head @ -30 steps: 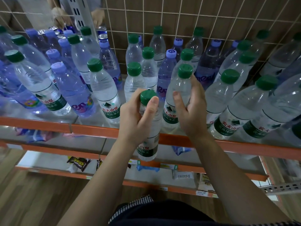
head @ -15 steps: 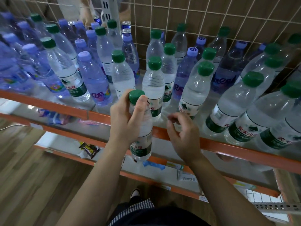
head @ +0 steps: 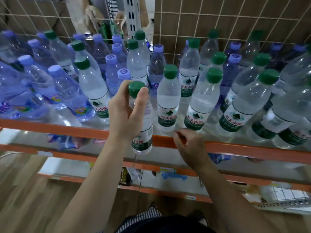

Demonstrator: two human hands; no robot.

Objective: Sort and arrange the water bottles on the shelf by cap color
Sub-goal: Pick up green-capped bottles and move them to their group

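My left hand [head: 125,113] grips a clear green-capped bottle [head: 143,135] by its neck and shoulder, holding it upright in front of the orange shelf edge [head: 67,130]. My right hand [head: 190,147] hovers at the shelf edge to its right, fingers loosely curled, holding nothing. Green-capped bottles [head: 168,98] crowd the middle and right of the shelf. Purple-capped bottles [head: 67,91] fill the left, with a few green caps [head: 91,86] mixed in and purple ones [head: 230,76] among the right group.
A wire mesh grid [head: 218,22] backs the shelf. Lower orange shelves [head: 168,170] carry small packets. Wooden floor lies at the lower left. A white upright post [head: 133,17] stands behind the bottles.
My right hand let go of the green-capped bottle on the shelf and dropped back to the shelf edge. My left hand stayed on its bottle. The view shifted left.
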